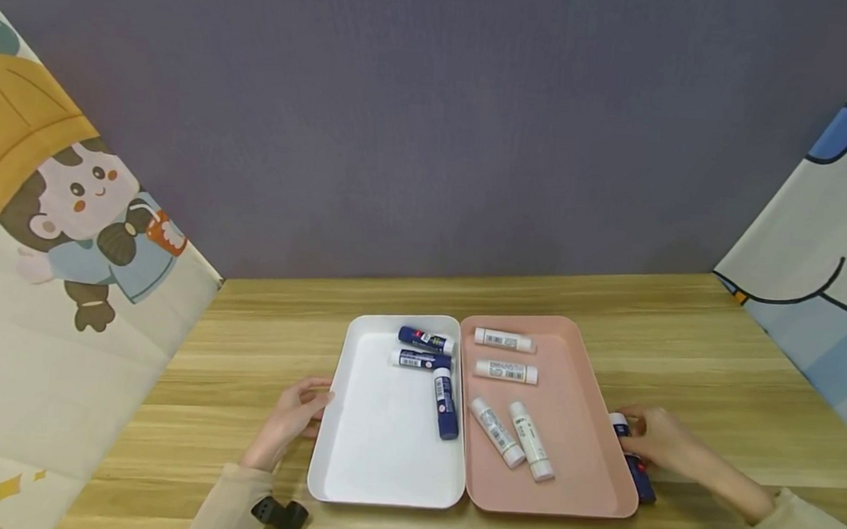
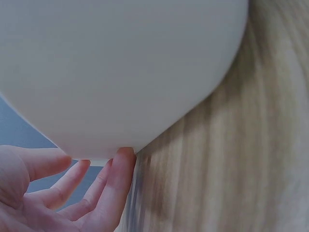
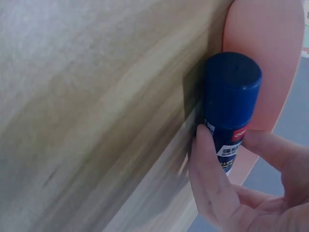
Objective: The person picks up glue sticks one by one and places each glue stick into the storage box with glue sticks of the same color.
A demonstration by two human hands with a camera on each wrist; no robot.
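My left hand [image 1: 291,419] is at the left side of a white tray [image 1: 376,474], its fingertips and thumb touching the tray's outer wall. Three dark blue glue sticks, one of them [image 1: 446,405] near the right wall, lie in that tray. Just outside the right wall of a pink tray [image 1: 592,481], my right hand [image 1: 662,441] grips another blue glue stick [image 3: 231,92] between thumb and fingers. In the right wrist view its blue end faces the camera, and the fingers cover part of its label. Several white glue sticks, including one [image 1: 531,442] near the middle, lie in the pink tray.
The trays stand side by side on a wood-grain table [image 1: 248,327]. A grey-purple wall [image 1: 430,137] rises behind it. Cartoon-printed cloths hang at the left [image 1: 44,372] and right [image 1: 813,229].
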